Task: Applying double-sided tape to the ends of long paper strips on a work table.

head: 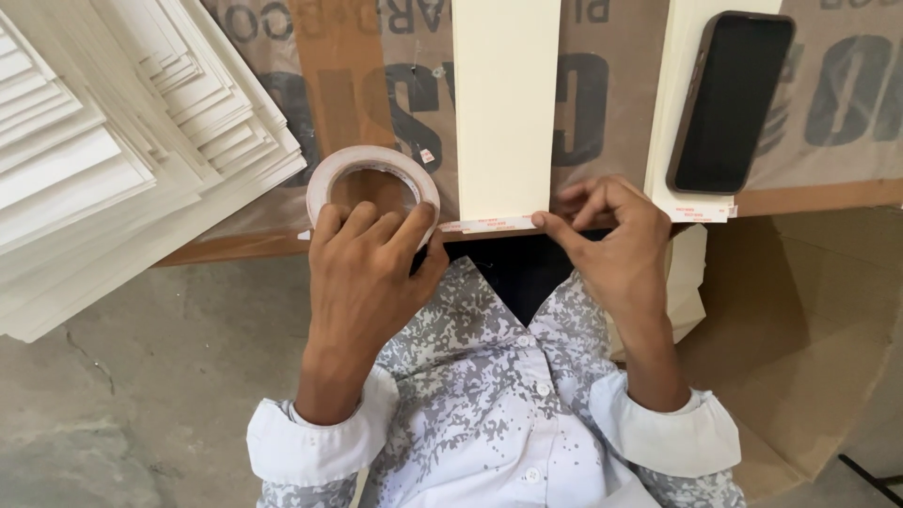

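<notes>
A brown cardboard sheet [602,103] covers the far part of the scene. On its left lies a big, fanned stack of cream cards [113,141]. One long cream strip [505,103] runs from the far edge to the cardboard's near edge, in the middle. Right of it lies another cream sheet [670,113] with a dark phone [732,99] resting on it.

The left hand [362,282] is curled around a roll of tape [373,181], fingers over its near rim, gripping it just left of the strip. A length of tape [489,225] stretches from the roll along the strip's near end. The right hand [616,240] is partly closed, its fingertips [538,220] pressing the tape down at the strip's near right corner.
</notes>
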